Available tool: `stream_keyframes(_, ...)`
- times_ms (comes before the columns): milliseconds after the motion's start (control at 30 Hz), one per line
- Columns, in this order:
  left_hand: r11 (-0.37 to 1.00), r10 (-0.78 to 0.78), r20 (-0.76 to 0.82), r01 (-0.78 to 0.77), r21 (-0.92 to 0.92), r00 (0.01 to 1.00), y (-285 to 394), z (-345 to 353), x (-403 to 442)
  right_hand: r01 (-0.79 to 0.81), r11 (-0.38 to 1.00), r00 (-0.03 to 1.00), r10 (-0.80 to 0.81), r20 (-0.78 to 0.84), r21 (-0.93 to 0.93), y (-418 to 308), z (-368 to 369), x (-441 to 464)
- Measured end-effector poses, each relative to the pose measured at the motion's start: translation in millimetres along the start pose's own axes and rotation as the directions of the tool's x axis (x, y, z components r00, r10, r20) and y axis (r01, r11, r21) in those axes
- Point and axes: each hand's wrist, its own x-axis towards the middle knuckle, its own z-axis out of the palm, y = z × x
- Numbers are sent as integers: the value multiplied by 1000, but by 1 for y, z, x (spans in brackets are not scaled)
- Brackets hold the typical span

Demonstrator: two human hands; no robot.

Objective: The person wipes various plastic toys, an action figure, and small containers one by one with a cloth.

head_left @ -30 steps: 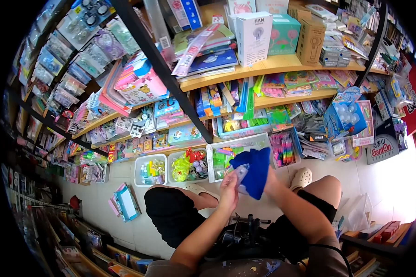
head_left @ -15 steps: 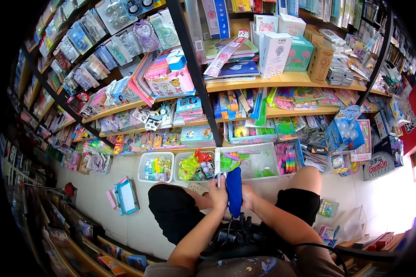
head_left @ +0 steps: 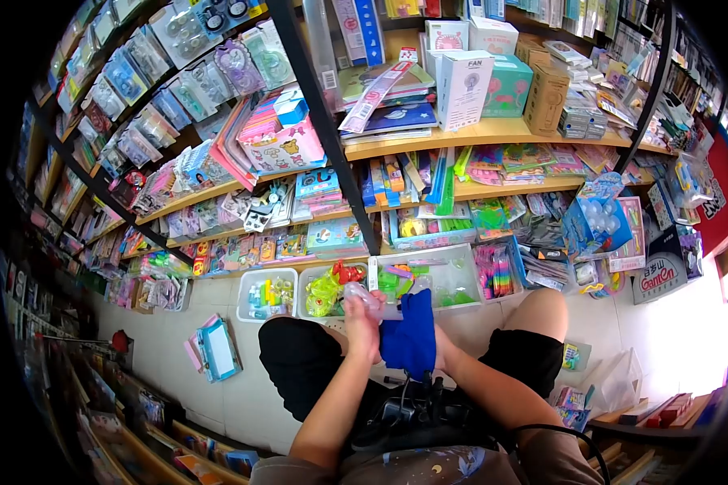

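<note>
My left hand (head_left: 361, 331) is closed round a translucent, whitish plastic object (head_left: 366, 299) whose kind I cannot make out. Beside it a blue cloth (head_left: 409, 333) hangs spread out, with my right hand (head_left: 444, 343) gripping its right side; part of that hand is behind the cloth. Just beyond both hands stands a white bin (head_left: 459, 271) with green and clear plastic toys in it. Left of that, a second bin holds a yellow-green bagged toy (head_left: 323, 293) and a red toy (head_left: 350, 272).
A third white bin (head_left: 265, 273) with small bottles stands farther left. Wooden shelves (head_left: 493, 133) packed with stationery and boxes rise in front. A light-blue case (head_left: 218, 349) lies on the tiled floor at left. A clear plastic bag (head_left: 615, 380) is on the right.
The blue cloth has gone from a narrow fold to a wider spread. My left hand has moved slightly left and up, and the translucent object now shows in it. The view has shifted slightly.
</note>
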Motion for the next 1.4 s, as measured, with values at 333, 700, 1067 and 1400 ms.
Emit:
stream_keyframes(333, 877, -127, 197, 18, 480, 972, -43, -17, -30, 263, 641, 596, -695, -401, -721, 3, -27, 14)
stream_keyframes(700, 782, -505, 253, 313, 539, 825, -48, -28, -41, 393, 728, 502, -682, -532, -562, -36, -29, 3)
stream_keyframes(1067, 617, -230, 544, -311, 723, 807, -68, -34, -40, 418, 809, 524, -586, -618, -414, -22, -58, 22)
stream_keyframes(1400, 814, -233, 411, -55, 579, 881, -41, -38, -24, 483, 868, 875, -473, -104, 118, -61, -35, -4)
